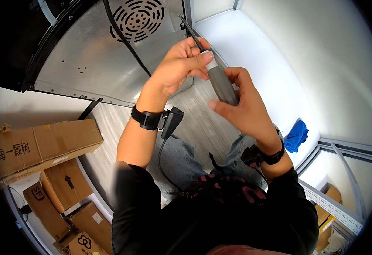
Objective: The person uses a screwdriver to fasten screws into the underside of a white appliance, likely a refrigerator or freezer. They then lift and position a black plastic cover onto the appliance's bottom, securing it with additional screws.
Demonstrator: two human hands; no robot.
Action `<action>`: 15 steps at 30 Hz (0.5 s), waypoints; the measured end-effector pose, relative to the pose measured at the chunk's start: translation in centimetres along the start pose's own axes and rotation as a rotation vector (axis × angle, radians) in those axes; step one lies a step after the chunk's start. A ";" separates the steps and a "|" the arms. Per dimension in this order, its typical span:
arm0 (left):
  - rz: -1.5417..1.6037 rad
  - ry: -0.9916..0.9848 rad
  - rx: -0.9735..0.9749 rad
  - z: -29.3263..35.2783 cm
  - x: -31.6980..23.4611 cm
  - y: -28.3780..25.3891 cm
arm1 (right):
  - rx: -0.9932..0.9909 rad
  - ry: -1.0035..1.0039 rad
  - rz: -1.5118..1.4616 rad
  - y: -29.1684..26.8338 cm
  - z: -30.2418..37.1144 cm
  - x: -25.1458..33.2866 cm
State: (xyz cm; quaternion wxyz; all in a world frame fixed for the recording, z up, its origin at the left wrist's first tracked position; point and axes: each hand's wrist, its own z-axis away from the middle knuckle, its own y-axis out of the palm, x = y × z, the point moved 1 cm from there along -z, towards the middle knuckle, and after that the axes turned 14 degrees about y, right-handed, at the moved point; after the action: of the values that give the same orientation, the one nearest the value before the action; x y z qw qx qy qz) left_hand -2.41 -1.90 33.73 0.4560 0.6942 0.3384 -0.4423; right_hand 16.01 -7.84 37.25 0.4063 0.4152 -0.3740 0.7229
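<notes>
A screwdriver (223,86) with a thick grey handle and a pale collar slants up and left in front of me. My left hand (185,63) is closed on its collar, thumb on top. My right hand (247,102) curls loosely about the handle's lower end, fingers on the right side and thumb on the left. The dark shaft leads to the upright edge of a metal panel (88,55), where the tip meets or nears a screw; the exact contact is too small to tell.
A black cable (122,36) hangs across the panel, beside round vent slots. Cardboard boxes (62,140) are stacked at the left. A blue cloth (297,136) lies on the white surface (254,51) at the right. Metal framing (334,204) stands at the lower right.
</notes>
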 end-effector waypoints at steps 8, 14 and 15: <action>0.191 0.005 -0.013 0.2 -0.7 1.2 | -0.195 -0.109 0.013 0.2 -0.4 -1.1; 0.120 -0.005 -0.067 0.1 0.2 0.6 | -0.439 -0.272 0.280 0.6 0.4 -0.5; 0.147 0.000 -0.082 0.1 0.3 0.8 | -0.419 -0.274 0.238 0.6 0.3 -0.5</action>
State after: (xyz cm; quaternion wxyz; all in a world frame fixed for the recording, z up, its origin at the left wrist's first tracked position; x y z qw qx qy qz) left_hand -1.66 -2.22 33.72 0.5153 0.6978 0.3047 -0.3933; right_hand 15.73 -8.52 36.76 0.3413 0.3691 -0.6129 0.6096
